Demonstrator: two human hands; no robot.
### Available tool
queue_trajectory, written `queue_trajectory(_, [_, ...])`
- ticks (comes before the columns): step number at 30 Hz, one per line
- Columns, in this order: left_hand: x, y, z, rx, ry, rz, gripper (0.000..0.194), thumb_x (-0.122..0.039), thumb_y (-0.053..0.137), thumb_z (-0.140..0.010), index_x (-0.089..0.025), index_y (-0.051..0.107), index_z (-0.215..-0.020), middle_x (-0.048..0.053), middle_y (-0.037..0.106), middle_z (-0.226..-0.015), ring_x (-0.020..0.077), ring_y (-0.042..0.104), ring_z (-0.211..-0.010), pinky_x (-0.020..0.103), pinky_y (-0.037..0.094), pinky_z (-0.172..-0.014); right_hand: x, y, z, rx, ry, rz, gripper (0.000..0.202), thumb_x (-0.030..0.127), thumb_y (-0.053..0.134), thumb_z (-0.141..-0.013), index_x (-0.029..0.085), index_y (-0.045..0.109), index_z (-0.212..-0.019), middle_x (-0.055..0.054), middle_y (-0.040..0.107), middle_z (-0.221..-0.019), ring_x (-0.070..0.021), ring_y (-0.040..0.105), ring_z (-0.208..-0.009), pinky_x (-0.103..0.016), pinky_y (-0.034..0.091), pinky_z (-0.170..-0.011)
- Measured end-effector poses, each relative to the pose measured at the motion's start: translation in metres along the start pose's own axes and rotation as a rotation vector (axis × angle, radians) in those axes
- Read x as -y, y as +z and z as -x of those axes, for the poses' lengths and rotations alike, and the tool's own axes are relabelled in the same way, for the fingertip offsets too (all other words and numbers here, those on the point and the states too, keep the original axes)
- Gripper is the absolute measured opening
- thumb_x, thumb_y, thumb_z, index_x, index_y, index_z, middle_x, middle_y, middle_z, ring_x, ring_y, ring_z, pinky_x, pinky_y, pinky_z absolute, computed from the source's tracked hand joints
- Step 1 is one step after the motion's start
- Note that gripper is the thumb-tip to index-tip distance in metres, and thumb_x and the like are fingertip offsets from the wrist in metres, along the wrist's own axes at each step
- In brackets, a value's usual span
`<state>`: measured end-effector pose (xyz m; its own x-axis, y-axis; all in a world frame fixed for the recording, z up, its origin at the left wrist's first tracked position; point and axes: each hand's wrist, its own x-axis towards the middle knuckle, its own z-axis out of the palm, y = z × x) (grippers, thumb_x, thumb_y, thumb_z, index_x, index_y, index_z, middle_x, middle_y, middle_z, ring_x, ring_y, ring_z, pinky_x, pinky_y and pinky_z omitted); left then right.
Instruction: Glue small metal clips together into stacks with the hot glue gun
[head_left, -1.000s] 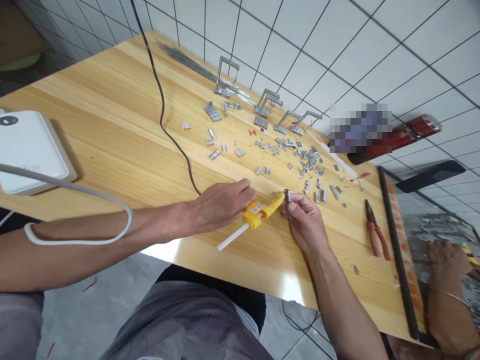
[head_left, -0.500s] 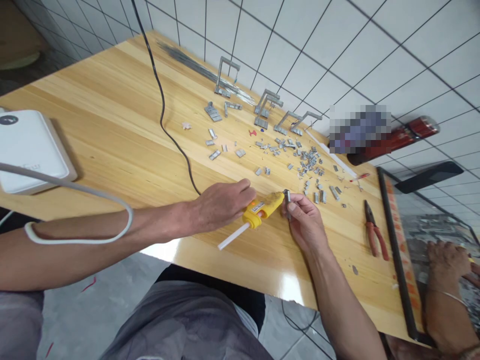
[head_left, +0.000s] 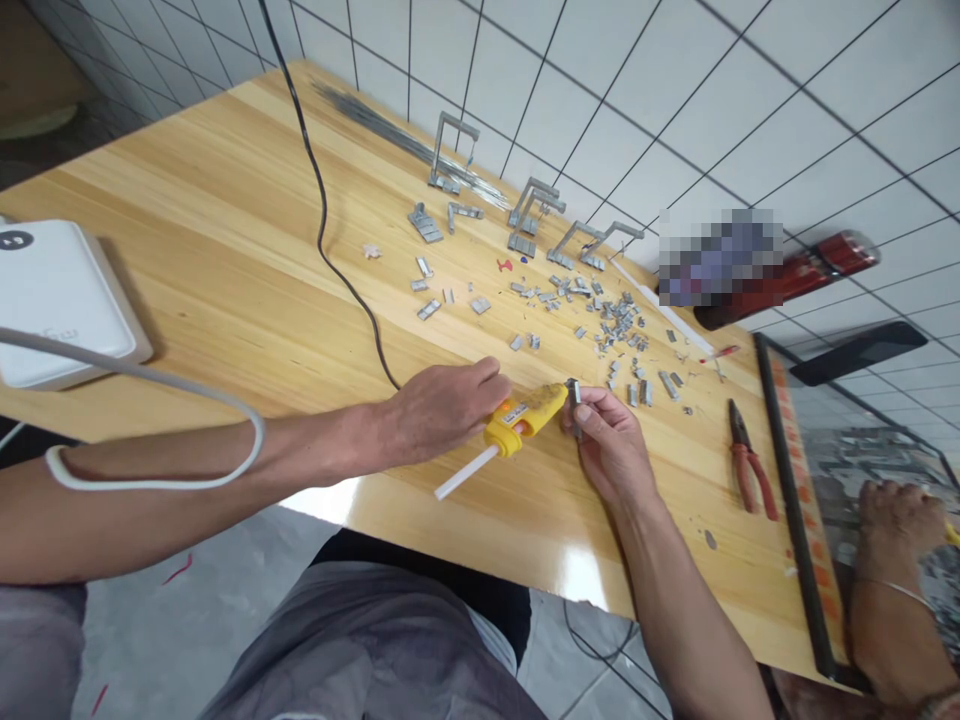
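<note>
My left hand [head_left: 446,412] is closed around a yellow hot glue gun [head_left: 531,412], whose white glue stick [head_left: 466,473] pokes out of the back toward me. The nozzle meets, or nearly meets, the top of a small grey strip-like piece [head_left: 575,392]. That piece is pinched between the thumb and fingers of my right hand [head_left: 611,440], and its lower part is hidden by them. Beyond both hands, many small grey pieces [head_left: 619,320] lie scattered. Several grey bent frames on bases [head_left: 534,210] stand farther back by the wall.
Red-handled pliers [head_left: 750,465] lie to the right, beside a dark-framed glass panel [head_left: 787,500]. Another person's hand [head_left: 900,520] is over that panel. A white power bank [head_left: 67,305] sits at left, and a black cord [head_left: 322,205] crosses the table. Thin rods [head_left: 390,125] lie along the wall.
My hands, the glue gun and the grey piece hold nearly still. The other person's hand at the far right has shifted slightly.
</note>
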<state>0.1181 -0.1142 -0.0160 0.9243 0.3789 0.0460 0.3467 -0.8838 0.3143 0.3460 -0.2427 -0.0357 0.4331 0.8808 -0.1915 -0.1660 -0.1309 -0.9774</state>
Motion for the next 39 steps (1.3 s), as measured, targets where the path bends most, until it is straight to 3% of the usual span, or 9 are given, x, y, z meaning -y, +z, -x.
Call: queue_trajectory(39, [0.0014,0.0018,0.0026,-0.051,0.011,-0.006,0.005,-0.022,0.06,-0.1,-0.017,0.06,-0.099,0.004,0.06,-0.095,0.0152,0.055,-0.069,0.028,0.042,-0.055,0.0002,-0.0012,0.0003,0.022,-0.011,0.043,0.034,0.049,0.096,-0.069,0.026,0.081,-0.089,0.001,0.065,-0.075,-0.0144,0.049,-0.065,-0.03,0.039,-0.063])
